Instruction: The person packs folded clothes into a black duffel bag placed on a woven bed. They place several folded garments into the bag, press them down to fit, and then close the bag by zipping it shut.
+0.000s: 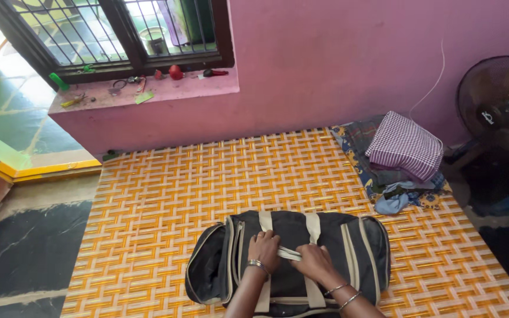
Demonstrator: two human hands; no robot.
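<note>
black duffel bag (290,259) with beige straps lies low-centre on orange woven mat (166,194), left hand (264,249) curled flat on its top, right hand (313,262) pinching a beige strap (290,254), folded checked cloth (405,145) and fan (499,106) far right.

Bare mat (207,176) left; clothes pile (405,156) right.

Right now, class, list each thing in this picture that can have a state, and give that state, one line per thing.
Duffel bag: lying on the woven mat, end pocket gaping open.
Bag straps: gathered together on top of the bag.
Left hand: resting on the bag, fingers at the straps.
Right hand: closed on the straps.
Checked cloth: folded, on top of a clothes pile.
Fan: whether it is running, cannot tell.
</note>
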